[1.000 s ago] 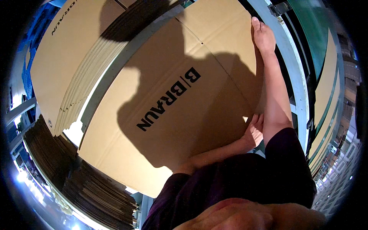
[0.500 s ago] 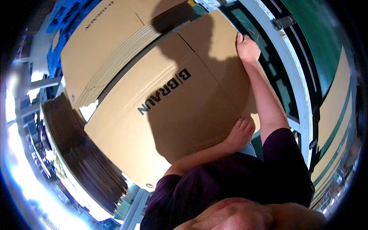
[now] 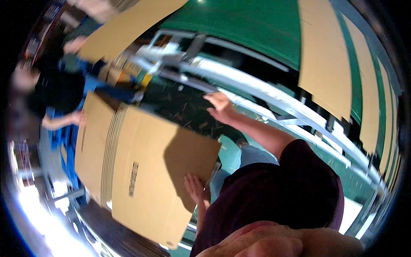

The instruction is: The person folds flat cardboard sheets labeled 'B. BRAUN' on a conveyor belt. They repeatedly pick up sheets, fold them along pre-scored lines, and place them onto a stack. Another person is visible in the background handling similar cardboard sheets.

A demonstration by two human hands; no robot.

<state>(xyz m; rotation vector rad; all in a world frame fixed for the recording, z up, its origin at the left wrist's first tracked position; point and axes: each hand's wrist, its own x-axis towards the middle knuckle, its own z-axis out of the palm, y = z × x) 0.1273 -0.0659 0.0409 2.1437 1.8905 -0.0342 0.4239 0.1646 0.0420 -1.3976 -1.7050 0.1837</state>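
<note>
My left hand [image 3: 196, 188] lies with its fingers stretched out on the near edge of a flat brown cardboard sheet [image 3: 150, 171], which has dark printing on it. A shadow covers the sheet's right part. Away from the cardboard, my right hand [image 3: 220, 108] is in the air over the dark gap beside the conveyor frame. Its thumb and fingers are apart, and nothing shows between them. Left of the sheet stands a stack of flat cardboard [image 3: 92, 150] with layered edges.
A co-worker [image 3: 60, 90] in a dark top stands at the left, one hand on the stack and the other at a raised cardboard sheet [image 3: 132, 30]. A metal frame [image 3: 257, 94] runs along a green conveyor belt [image 3: 244, 30]. Cardboard blanks [image 3: 323, 60] lie on the belt.
My right hand has let go of the cardboard's far edge and moved off it. My left hand still rests on the sheet, now flatter. The view has turned; the co-worker and more conveyor show.
</note>
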